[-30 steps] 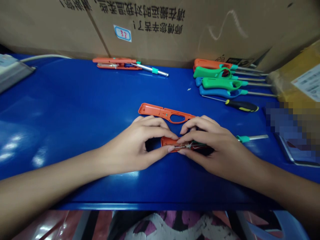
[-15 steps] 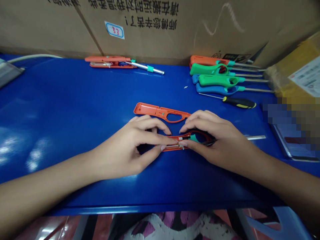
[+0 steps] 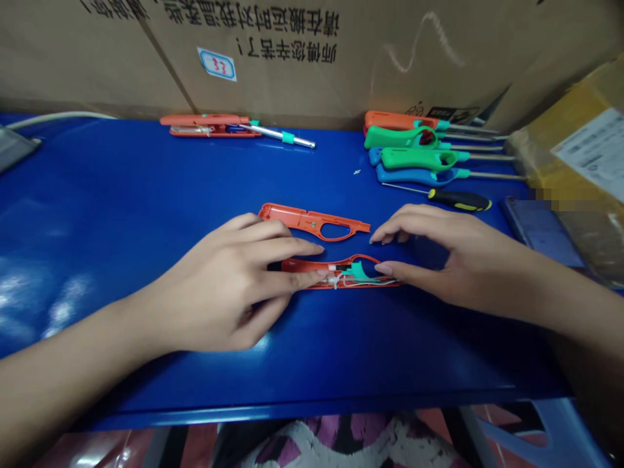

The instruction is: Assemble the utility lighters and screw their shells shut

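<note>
Orange plastic lighter half-shell (image 3: pixel 347 285) with turquoise trigger (image 3: pixel 359 272). Lies on glossy blue desk (image 3: pixel 341 364), long axis left-right, between left grip (image 3: pixel 238 279) and right grip (image 3: pixel 436 250). Left nearer: index finger on shell, thumb partly hidden, clasp impossible to tell. Right: spread wide, holding nothing, thumb by right end. Beyond: second orange plastic half-shell (image 3: pixel 312 225).

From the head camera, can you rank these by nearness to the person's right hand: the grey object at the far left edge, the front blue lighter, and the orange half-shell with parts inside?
1. Orange half-shell: at the thumb tip of the right hand.
2. Front blue lighter: beyond the hand, in the group.
3. Grey object: far left edge.
</note>
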`<state>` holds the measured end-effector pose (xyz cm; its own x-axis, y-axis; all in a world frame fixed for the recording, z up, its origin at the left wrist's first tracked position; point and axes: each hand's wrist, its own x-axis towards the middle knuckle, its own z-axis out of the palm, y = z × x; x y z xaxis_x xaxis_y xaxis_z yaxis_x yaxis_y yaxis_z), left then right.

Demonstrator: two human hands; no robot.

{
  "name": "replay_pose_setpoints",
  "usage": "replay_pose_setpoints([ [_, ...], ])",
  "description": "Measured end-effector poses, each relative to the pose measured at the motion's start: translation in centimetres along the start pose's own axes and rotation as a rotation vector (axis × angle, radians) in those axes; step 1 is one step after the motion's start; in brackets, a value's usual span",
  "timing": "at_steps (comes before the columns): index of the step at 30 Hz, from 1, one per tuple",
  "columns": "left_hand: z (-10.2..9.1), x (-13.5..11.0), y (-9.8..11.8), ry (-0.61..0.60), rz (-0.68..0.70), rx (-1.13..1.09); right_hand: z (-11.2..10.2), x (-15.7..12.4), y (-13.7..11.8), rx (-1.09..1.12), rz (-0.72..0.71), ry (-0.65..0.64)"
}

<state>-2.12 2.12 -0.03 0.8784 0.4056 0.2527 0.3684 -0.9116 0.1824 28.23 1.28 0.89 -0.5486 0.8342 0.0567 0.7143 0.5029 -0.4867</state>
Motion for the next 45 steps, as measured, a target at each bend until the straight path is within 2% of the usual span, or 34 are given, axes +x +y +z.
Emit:
replay_pose_setpoints([
  [4, 0.2, -0.1, -0.3, 0.072, -0.016, -0.058, -1.2, -0.2, 0.6, 0.020, 0.009, -0.075],
  [8, 0.8, -0.1, -0.2, 0.095, 0.011, -0.087, -1.1, 0.0, 0.6, 0.056, 0.023, -0.110],
  [14, 1.4, 0.2, 0.0, 0.046, 0.049, -0.064, 0.1, 0.5, 0.1, 0.147, 0.047, -0.112],
  [20, 2.3, 0.2, 0.4, 0.047, 0.021, -0.082, -0.2, 0.3, -0.5, 0.200, -0.009, -0.133],
  [28, 2.4, 0.3, 0.4, 0.068, 0.019, -0.101, 0.5, 0.5, -0.8, 0.235, 0.025, -0.149],
  [38, 2.6, 0.4, 0.3, 0.088, 0.013, -0.126, -0.4, 0.7, -0.7, 0.330, 0.082, -0.271],
  [45, 2.4, 0.3, 0.3, 0.066, 0.020, -0.083, -0.1, 0.5, -0.8, 0.290, 0.062, -0.246],
])
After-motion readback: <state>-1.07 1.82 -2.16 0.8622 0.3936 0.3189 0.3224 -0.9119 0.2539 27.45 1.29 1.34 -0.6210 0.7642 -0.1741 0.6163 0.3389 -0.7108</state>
